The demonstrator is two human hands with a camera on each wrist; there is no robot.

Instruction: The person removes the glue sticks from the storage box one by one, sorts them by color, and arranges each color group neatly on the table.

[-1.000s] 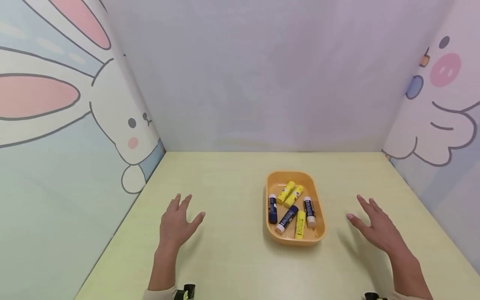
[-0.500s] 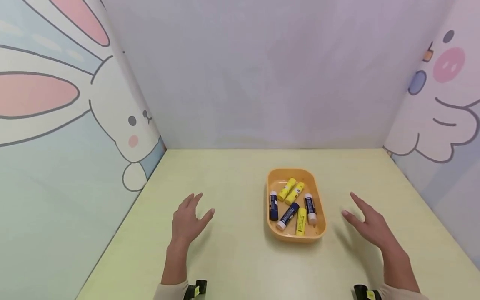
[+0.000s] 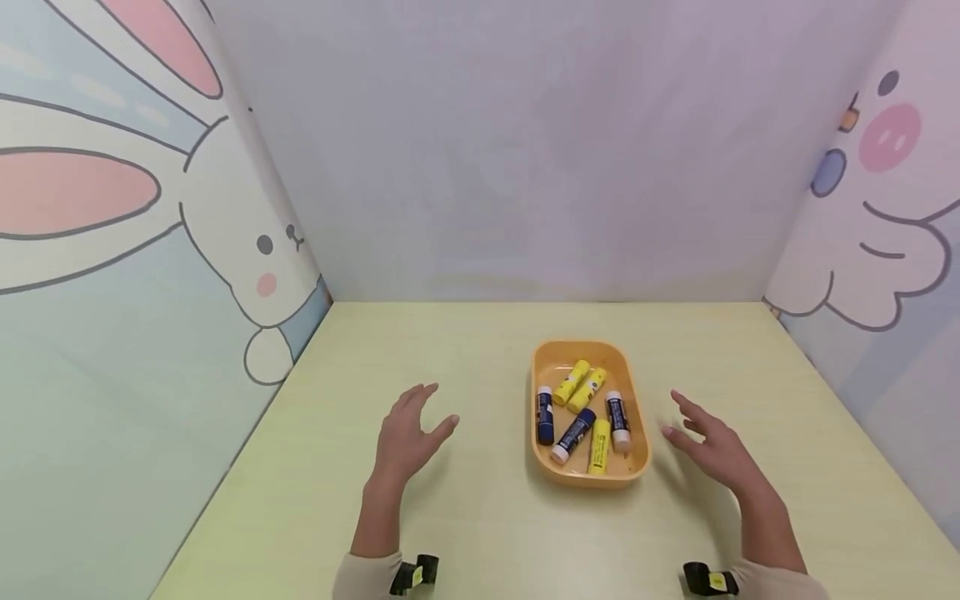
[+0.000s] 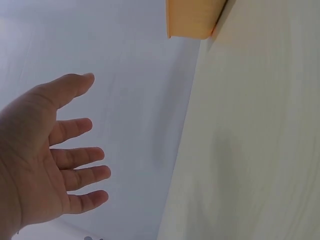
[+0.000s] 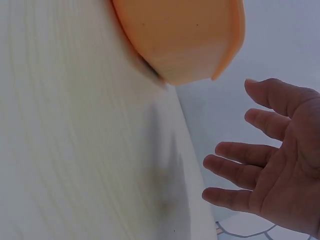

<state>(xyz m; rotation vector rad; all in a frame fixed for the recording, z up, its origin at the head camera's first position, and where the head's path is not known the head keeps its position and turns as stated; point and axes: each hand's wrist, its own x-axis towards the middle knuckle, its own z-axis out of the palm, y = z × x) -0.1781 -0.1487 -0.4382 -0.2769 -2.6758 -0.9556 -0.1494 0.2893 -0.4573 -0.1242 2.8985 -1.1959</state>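
Both your left hand (image 3: 405, 437) and right hand (image 3: 712, 450) hover empty, fingers loosely spread, with the orange tray (image 3: 615, 481) of glue sticks (image 3: 587, 390) on the tabletop (image 3: 480, 358) between them, its long axis running away from you, nearer your right hand.

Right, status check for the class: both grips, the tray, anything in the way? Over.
Left grip and right grip empty, flanking orange tray, right nearer. Tray holds three yellow sticks, three dark-blue sticks. No obstacle seen between grips and tray.
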